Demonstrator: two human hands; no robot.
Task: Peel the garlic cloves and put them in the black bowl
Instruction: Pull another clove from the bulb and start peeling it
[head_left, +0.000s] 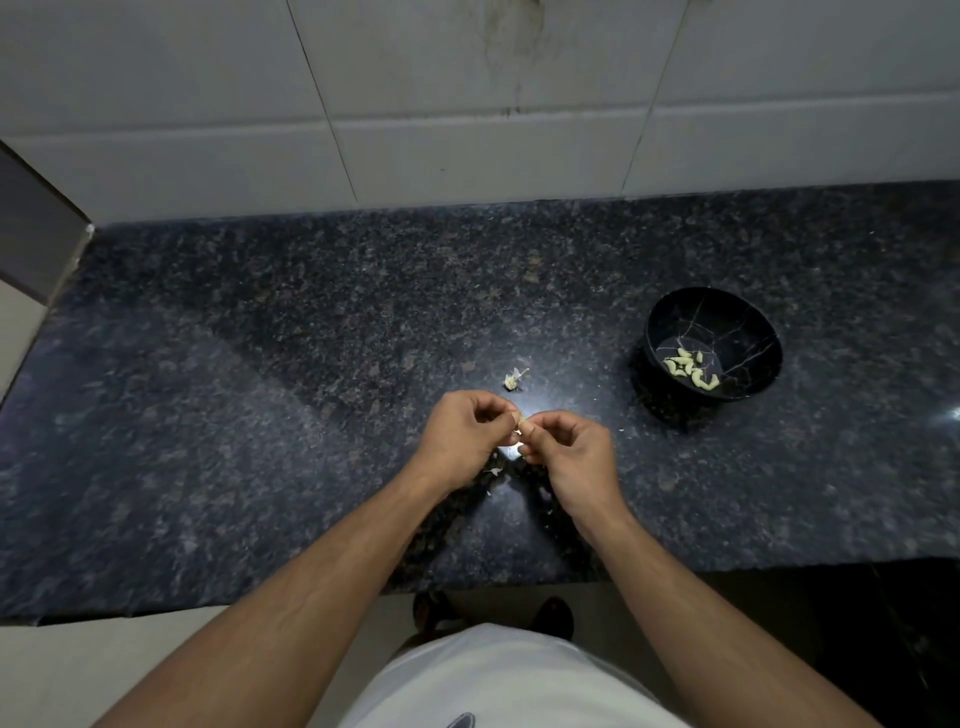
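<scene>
While your two hands are meeting above the countertop (260, 364), you are pinching a single garlic clove (521, 419) between them. Your left hand (462, 436) is curling its fingers in and holding the clove's left end with thumb and fingertips, and your right hand (569, 457) is nipping the other end the same way, its remaining fingers folded loosely toward the palm. Only a pale sliver of the clove is showing between the fingertips, so you cannot tell how much skin is clinging to it.

Just beyond the grip, a little farther from you, a small scrap of garlic with papery skin (514, 379) is lying on the stone. Just below and to the left of the grip, a few tiny flakes of peel (493, 472) are sitting near your left wrist. A bright spot of light is glaring off the polished stone directly under your fingers.

Well off to the right of the grip and farther from you, the black bowl (748, 332) is standing upright on the counter, and a cluster of peeled cloves (691, 368) is resting in its bottom.

Beyond everything, the tiled wall (467, 130) is rising behind the counter's back edge.
</scene>
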